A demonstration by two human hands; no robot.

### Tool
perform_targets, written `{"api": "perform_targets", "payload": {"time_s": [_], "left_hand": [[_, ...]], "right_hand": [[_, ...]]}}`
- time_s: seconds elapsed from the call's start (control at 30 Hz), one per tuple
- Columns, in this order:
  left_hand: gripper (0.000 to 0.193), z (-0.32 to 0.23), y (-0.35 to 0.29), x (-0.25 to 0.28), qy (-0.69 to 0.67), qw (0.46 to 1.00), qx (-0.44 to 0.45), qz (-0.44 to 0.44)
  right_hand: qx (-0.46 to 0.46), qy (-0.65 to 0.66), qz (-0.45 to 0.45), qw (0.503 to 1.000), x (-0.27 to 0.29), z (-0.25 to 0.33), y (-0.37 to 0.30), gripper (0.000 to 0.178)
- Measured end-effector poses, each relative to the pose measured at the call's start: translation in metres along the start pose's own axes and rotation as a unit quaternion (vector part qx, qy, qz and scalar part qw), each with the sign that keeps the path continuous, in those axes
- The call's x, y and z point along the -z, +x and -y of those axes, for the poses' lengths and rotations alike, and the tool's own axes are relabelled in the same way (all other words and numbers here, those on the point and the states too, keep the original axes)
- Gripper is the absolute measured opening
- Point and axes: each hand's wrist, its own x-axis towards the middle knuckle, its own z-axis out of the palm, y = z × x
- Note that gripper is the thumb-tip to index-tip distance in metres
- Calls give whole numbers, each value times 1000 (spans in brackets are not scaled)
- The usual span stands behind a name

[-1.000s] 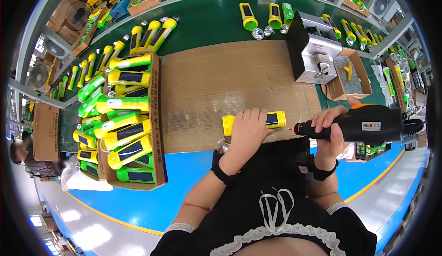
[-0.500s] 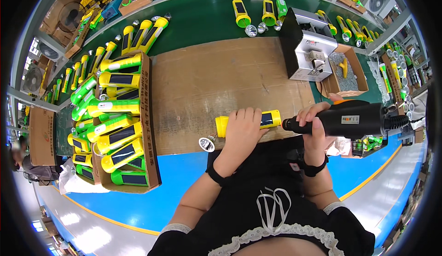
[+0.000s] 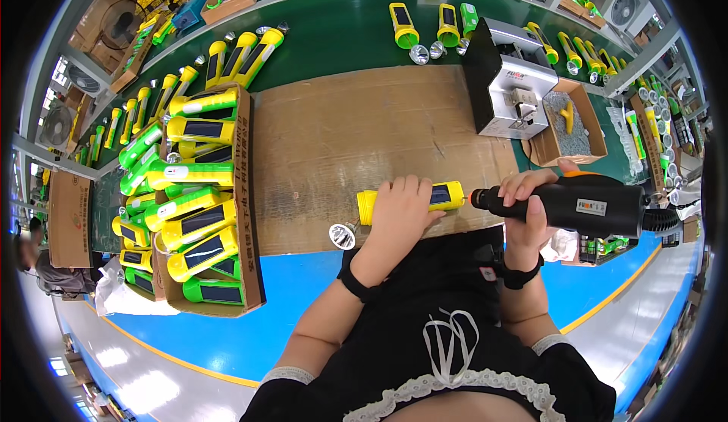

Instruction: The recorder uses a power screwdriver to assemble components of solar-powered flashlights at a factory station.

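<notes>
My left hand is closed over a yellow flashlight body, pressing it sideways on the cardboard near the front edge. A dark solar panel shows on its right part. Off its open left end, a silver reflector head hangs by a thin wire past the cardboard's edge. In my right hand is a black electric screwdriver with an orange part on top, held level. Its tip points left at the flashlight's right end, very close to it; whether they touch I cannot tell.
Left stands a carton heaped with yellow and green flashlights. A screw-feeding machine stands at the back right, beside an open box of small metal parts with a yellow piece on top. More flashlights line the green bench behind.
The screwdriver has tilted, its rear end lower toward me and its tip slightly higher in the picture. My left hand still holds the flashlight in nearly the same place.
</notes>
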Motion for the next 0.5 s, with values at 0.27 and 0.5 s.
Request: {"api": "perform_targets", "payload": {"time_s": [0.27, 0.5], "left_hand": [[52, -1, 3, 0, -2, 1000, 4, 6], [57, -11, -4, -5, 51, 998, 18, -17]], "right_hand": [[1, -2, 17, 1000, 5, -3, -1, 55], [-18, -18, 46, 999, 6, -2, -5, 50]]}}
